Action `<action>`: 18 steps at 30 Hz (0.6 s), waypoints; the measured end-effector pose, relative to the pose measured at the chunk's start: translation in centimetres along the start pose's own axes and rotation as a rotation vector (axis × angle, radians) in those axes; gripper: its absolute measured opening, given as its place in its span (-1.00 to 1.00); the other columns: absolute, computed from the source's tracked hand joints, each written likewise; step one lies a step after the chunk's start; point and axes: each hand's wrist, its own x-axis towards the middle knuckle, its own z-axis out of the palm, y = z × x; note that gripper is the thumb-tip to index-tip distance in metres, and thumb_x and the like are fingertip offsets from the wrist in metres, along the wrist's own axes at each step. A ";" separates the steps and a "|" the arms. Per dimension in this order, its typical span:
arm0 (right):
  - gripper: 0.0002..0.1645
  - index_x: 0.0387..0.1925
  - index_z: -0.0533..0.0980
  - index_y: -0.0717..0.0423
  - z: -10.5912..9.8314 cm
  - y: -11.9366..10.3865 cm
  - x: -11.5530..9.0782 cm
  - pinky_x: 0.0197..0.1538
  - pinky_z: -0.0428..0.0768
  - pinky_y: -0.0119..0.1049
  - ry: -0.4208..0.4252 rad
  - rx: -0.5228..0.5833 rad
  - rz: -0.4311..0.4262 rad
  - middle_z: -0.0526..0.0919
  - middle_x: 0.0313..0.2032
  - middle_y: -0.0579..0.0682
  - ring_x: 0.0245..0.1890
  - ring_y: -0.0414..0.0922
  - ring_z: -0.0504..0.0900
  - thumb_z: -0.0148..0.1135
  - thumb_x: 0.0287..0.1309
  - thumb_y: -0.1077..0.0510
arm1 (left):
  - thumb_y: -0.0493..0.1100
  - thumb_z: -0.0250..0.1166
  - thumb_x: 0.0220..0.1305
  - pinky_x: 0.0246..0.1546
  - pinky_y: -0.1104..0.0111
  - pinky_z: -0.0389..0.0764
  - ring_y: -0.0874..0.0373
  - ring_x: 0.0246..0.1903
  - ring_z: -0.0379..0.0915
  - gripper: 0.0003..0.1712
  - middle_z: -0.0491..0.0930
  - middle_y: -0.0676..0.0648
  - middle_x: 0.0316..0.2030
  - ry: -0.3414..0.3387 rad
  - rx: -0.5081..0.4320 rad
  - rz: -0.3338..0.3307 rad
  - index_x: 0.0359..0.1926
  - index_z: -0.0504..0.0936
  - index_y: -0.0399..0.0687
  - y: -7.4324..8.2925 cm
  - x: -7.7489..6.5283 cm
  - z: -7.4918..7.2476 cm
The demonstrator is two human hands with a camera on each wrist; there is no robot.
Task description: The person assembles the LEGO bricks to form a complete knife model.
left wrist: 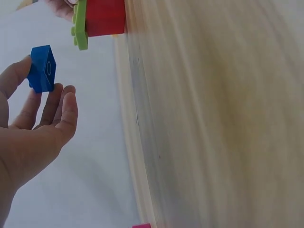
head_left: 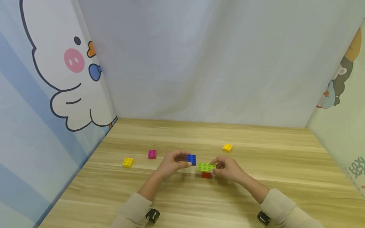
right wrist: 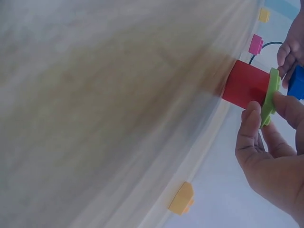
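**Left hand [head_left: 172,164] grips a small blue square plastic brick [head_left: 191,159]; right hand [head_left: 229,169] pinches a bright green rectangular plastic plate [head_left: 206,167]**

At the far left, a pale blue wall covering [head_left: 17,110] carries a large white cartoon bird [head_left: 51,38] outlined in black. Beside it, a plain whitish cloth [head_left: 182,63] hangs behind the light wood-grain table [head_left: 182,205].

On the table's left part lies a yellow square plastic brick [head_left: 128,162], studs up. Next, slightly farther back, comes a magenta square plastic brick [head_left: 152,154], also studs up.

Then the left hand reaches in from a beige sleeve [head_left: 134,205]. Its thumb and fingers are closed on opposite sides of the blue brick, which is held clear of the table, just left of the green plate and apart from it.

The green plate lies studs up, in two rows of four, on top of a red plastic brick [head_left: 206,175] standing on the table; the plate overhangs it. The right hand's thumb and fingers are closed on the plate's right end.

Behind the right hand and well apart from it, a yellow plastic brick with a curved slope [head_left: 227,148] rests on the table. At the far right stands a pale green printed wall covering [head_left: 336,126].
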 end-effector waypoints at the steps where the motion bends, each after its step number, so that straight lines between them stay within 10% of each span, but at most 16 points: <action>1: -0.68 -0.18 0.57 0.25 0.0 0.0 0.0 -0.36 0.54 -0.31 -0.002 0.000 -0.001 0.57 -0.40 -0.07 -0.42 -0.16 0.52 0.37 -0.01 0.20 | -0.36 0.31 0.12 -0.17 0.28 0.55 -0.09 -0.18 0.50 -0.58 0.57 -0.25 -0.20 0.000 -0.006 0.006 0.01 0.50 -0.44 0.4 -0.1 0.1; 18: -0.71 -0.17 0.55 0.31 -0.4 -0.2 0.1 -0.40 0.57 -0.30 -0.021 0.074 -0.005 0.58 -0.36 0.00 -0.41 -0.12 0.57 0.30 0.04 0.26 | -0.33 0.33 0.10 -0.15 0.29 0.55 -0.04 -0.13 0.51 -0.54 0.58 -0.21 -0.14 0.027 -0.087 -0.014 0.04 0.49 -0.40 0.1 0.8 2.5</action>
